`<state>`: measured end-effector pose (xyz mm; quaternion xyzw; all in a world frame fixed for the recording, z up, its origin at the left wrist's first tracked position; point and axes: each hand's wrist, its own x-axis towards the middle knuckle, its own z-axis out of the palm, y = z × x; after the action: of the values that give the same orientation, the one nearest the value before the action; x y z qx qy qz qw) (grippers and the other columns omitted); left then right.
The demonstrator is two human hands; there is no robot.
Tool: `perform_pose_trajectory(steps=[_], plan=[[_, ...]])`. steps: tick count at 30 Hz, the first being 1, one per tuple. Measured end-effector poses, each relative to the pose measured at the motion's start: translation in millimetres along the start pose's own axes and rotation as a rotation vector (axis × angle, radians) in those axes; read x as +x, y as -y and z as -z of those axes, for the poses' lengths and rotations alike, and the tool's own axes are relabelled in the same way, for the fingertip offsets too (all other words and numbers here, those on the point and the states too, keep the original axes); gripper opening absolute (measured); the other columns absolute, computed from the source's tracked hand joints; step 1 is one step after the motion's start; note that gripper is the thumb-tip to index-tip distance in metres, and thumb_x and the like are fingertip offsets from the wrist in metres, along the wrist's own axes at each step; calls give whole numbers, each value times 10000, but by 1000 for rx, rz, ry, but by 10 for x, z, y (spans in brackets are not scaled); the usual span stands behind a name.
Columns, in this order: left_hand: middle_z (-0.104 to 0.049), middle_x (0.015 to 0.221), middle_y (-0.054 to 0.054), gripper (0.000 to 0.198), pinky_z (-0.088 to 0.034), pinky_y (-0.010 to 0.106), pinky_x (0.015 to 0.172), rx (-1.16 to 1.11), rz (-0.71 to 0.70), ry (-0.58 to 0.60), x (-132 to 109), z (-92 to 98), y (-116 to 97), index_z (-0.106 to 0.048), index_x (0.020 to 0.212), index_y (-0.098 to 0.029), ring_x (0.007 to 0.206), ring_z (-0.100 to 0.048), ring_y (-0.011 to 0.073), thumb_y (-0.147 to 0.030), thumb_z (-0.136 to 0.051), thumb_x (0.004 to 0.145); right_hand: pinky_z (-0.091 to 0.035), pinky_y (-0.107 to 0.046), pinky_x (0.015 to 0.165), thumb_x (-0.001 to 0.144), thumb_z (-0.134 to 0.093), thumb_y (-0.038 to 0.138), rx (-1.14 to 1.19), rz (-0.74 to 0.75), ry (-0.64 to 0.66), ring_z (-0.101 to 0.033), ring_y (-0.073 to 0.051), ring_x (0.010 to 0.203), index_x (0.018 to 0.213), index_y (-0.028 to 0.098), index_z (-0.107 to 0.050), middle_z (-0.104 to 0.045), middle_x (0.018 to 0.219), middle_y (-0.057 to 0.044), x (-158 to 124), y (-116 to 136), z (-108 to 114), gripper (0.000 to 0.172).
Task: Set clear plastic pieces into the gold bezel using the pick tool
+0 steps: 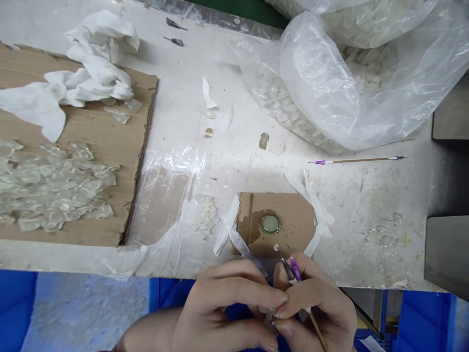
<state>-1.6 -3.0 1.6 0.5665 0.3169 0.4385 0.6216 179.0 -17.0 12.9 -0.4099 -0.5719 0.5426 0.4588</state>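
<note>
My left hand (227, 298) is closed, its fingertips pinching a small clear piece (269, 319) whose kind I cannot make out. Opposite it, my right hand (322, 303) is closed too, and its thumb and fingertip touch the same piece. Between the right fingers sit two needle-tipped sticks, one with a purple tip (295, 269) and one with a black tip (288, 270). A tiny whitish bit shows at the black one's needle end. Just beyond the hands, a bottle cap (271, 224) with pale filling lies on a taped cardboard piece (296, 208) with a wet patch.
On the left, a cardboard sheet (141, 161) bears many clear pieces (62, 186) and a crumpled white cloth (88, 73). Small pale chips (207, 215) lie mid-table. Filled plastic bags (318, 83) stand at the back right. Another needle-tipped stick (359, 160) lies in front of them.
</note>
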Motion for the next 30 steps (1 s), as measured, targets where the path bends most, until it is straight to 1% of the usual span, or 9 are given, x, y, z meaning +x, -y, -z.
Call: perform_pose_trajectory(steps=[3, 5, 7, 11, 14, 19, 21, 26, 30], plan=[[-746, 811, 30, 221, -616, 133, 647, -24, 8, 15, -9, -8, 3, -755, 1102, -201, 628, -711, 113, -299, -784, 906, -448, -227, 507, 1005, -607, 271, -28, 31, -27, -515, -125, 589, 937, 234, -673, -495, 764, 7, 11, 42, -24, 101], [-747, 819, 33, 228, -616, 139, 637, -50, 14, 15, -15, -20, 1, -753, 1116, -213, 619, -709, 114, -299, -783, 907, -427, -224, 494, 1029, -573, 320, -19, 27, -72, -507, -119, 581, 902, 238, -650, -477, 762, 14, -2, 60, -64, 170], [-746, 802, 32, 231, -617, 149, 632, -84, 30, 8, -22, -35, -1, -749, 1116, -218, 614, -712, 119, -303, -787, 905, -399, -227, 483, 1029, -572, 352, -11, 6, -110, -482, -113, 568, 879, 244, -630, -455, 760, 22, -27, 58, -108, 194], [-752, 748, 30, 211, -614, 156, 618, -135, 64, -40, -23, -64, 4, -740, 1058, -212, 594, -714, 124, -301, -815, 882, -364, -234, 483, 1021, -586, 380, 33, -20, -111, -452, -110, 571, 879, 249, -620, -435, 769, 25, -81, 14, -164, 196], [-751, 729, 30, 189, -608, 154, 600, -130, 53, -42, -10, -73, 14, -746, 1012, -203, 573, -706, 119, -318, -816, 880, -343, -233, 479, 1020, -585, 380, 100, -22, -125, -434, -107, 570, 882, 250, -612, -425, 768, 27, -100, -30, -166, 191], [-768, 769, 50, 197, -633, 185, 608, -119, 37, -11, -1, -58, 10, -748, 1065, -200, 595, -730, 143, -304, -790, 903, -371, -241, 487, 975, -638, 313, 158, 17, -47, -456, -129, 593, 939, 253, -648, -459, 774, 10, -98, -82, -110, 71], [-771, 782, 57, 203, -637, 190, 604, -112, 31, 3, -7, -48, 8, -745, 1080, -202, 598, -733, 147, -299, -787, 906, -381, -243, 493, 966, -645, 304, 166, 23, -32, -456, -135, 598, 948, 253, -652, -471, 776, 3, -92, -72, -102, 54], [-788, 854, 77, 208, -641, 192, 602, -75, 34, 24, -22, -23, 11, -741, 1110, -216, 632, -748, 156, -286, -776, 917, -377, -272, 527, 982, -627, 337, 169, -59, -137, -432, -153, 606, 930, 268, -673, -451, 755, 4, -89, 1, -154, 98], [-792, 871, 82, 203, -646, 195, 614, -40, 15, 47, -25, 1, 4, -736, 1121, -206, 650, -762, 162, -277, -760, 933, -366, -249, 509, 983, -642, 332, 162, -39, -126, -441, -135, 609, 915, 255, -656, -438, 763, 13, -103, -2, -163, 104]])
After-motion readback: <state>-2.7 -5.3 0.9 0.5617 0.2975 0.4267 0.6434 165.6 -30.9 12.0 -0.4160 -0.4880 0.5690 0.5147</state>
